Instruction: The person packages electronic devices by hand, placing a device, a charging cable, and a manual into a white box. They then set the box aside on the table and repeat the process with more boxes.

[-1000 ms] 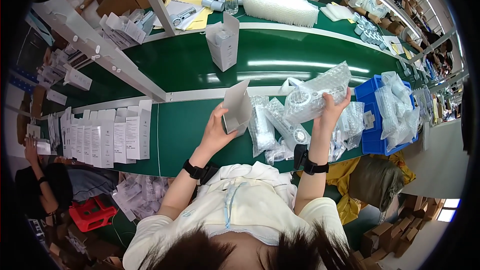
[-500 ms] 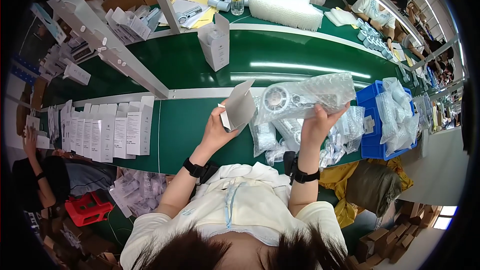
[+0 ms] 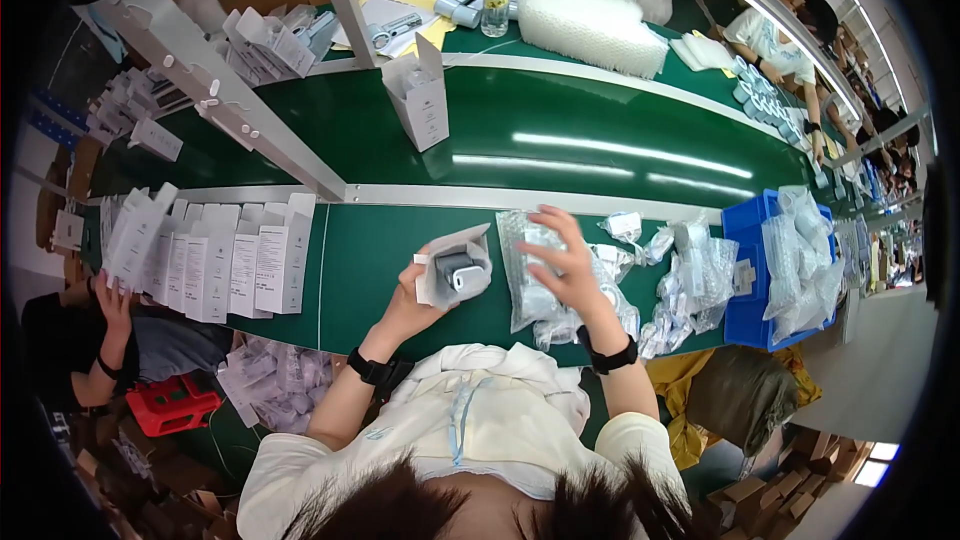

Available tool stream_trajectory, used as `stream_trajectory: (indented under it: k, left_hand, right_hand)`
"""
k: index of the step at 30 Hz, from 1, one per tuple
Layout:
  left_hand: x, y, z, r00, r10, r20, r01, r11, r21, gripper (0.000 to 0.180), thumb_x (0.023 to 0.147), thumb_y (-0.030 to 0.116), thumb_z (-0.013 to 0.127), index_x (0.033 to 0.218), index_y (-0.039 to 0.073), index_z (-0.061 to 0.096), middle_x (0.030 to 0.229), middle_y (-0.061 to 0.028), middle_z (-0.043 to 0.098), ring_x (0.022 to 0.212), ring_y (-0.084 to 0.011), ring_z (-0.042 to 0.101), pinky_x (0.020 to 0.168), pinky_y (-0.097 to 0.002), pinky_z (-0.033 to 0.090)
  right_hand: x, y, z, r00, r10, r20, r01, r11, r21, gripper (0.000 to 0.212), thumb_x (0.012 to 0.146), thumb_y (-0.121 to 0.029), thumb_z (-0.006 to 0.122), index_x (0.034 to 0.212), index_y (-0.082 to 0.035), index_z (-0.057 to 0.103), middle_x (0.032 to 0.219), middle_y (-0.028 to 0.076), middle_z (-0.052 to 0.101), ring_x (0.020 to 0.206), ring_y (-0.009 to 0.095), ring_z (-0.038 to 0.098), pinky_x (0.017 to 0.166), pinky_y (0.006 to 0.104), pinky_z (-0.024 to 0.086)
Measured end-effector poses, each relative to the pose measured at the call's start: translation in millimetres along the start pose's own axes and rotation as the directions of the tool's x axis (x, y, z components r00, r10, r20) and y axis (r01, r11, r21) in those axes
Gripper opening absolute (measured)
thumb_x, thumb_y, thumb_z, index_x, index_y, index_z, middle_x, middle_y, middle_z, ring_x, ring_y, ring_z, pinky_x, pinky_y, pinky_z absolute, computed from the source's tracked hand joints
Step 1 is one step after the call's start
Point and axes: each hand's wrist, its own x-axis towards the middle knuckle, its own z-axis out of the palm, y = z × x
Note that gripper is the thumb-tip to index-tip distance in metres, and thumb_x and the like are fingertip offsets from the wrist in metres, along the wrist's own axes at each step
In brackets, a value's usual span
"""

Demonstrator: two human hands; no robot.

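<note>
My left hand (image 3: 408, 306) is wrapped round a small white carton (image 3: 468, 239) with its flap up and its open end facing me. Inside the carton sits a grey device (image 3: 461, 278) in bubble wrap, one end showing at the mouth. To the right, my right hand (image 3: 568, 268) holds nothing, its fingers spread above a bubble-wrap pouch (image 3: 526, 302) on the green table (image 3: 365, 230). Beside that pouch lie small plastic-wrapped parts (image 3: 625, 227) and more bubble-wrapped pieces (image 3: 705, 280).
A row of white cartons (image 3: 240, 265) stands at left, where a co-worker's hand (image 3: 113, 305) grips one. A blue bin (image 3: 745, 315) of wrapped items is at right. Across the rail, another open carton (image 3: 418, 105) stands on a green surface below a bottle (image 3: 496, 2) and bubble-wrap roll (image 3: 592, 25).
The bubble-wrapped device has gone from my right hand into the carton in my left. My right hand has opened. At left, the co-worker has lifted a carton.
</note>
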Motion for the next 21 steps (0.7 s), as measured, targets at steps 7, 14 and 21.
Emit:
stream_trajectory:
  k: [7,14,21]
  left_hand:
    - [8,15,-34,0.985,0.164,0.055,-0.164,0.987,-0.001,0.09,0.057,0.022,0.082,0.117,0.006,0.017,0.123,-0.0172,0.035,0.107,-0.03,0.046,0.087,-0.0386,0.04]
    - [39,55,-44,0.983,0.115,0.143,-0.132,0.984,0.117,0.045,0.063,0.012,0.075,0.097,0.004,0.046,0.128,-0.0228,0.032,0.113,-0.034,0.043,0.087,-0.0393,0.041]
    - [59,83,-69,0.962,-0.01,0.273,-0.044,0.981,0.189,0.017,0.066,0.005,0.066,0.074,-0.004,0.054,0.12,-0.0232,0.038,0.111,-0.0361,0.042,0.085,-0.0383,0.043]
  right_hand:
    - [-72,169,-31,0.602,0.782,-0.161,-0.672,0.387,-0.632,0.056,0.061,-0.014,0.073,0.112,-0.011,0.051,0.109,0.02,0.048,0.105,0.036,0.043,0.084,0.0444,0.041]
    - [-74,181,-22,0.616,0.787,-0.019,-0.525,0.392,-0.755,0.054,0.054,-0.013,0.077,0.104,-0.014,0.054,0.102,0.016,0.047,0.097,0.036,0.048,0.078,0.0421,0.044]
    - [-104,206,-57,0.603,0.782,-0.155,-0.685,0.409,-0.603,0.045,0.054,-0.01,0.076,0.095,-0.008,0.058,0.091,0.013,0.055,0.085,0.033,0.055,0.073,0.0385,0.046]
